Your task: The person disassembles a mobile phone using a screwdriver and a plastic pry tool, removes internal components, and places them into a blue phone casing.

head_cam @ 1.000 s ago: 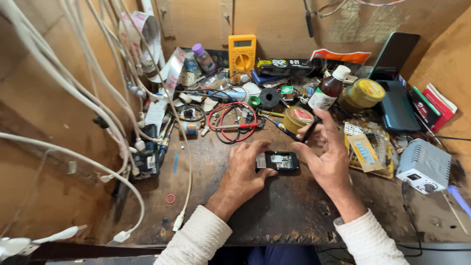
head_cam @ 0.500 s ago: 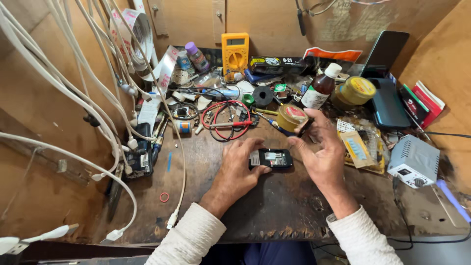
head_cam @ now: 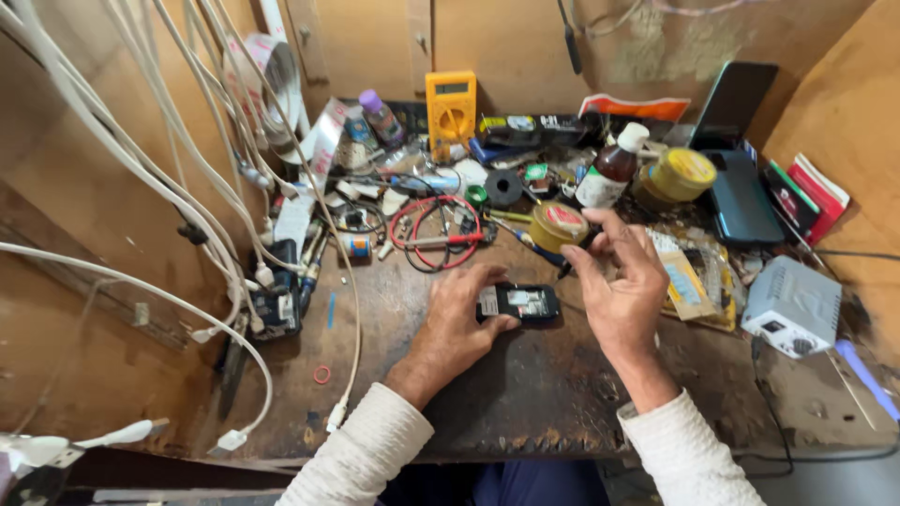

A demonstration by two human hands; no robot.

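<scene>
Two hands at the middle of a cluttered wooden tabletop [head_cam: 525, 394]. Left hand [head_cam: 461, 314] lies flat-ish on the wood, its grip pinching the left end of a small opened black phone [head_cam: 518, 303] that rests on the tabletop. Right hand [head_cam: 621, 281] hovers just right of the phone, its grip pressed together on a thin dark tool [head_cam: 569, 265] pointing down-left toward the phone. Round yellow tin [head_cam: 557, 225] sits just behind the fingers. Yellow multimeter [head_cam: 451, 112] stands at the back wall; red and black leads [head_cam: 433, 234] are coiled left of the tin.
</scene>
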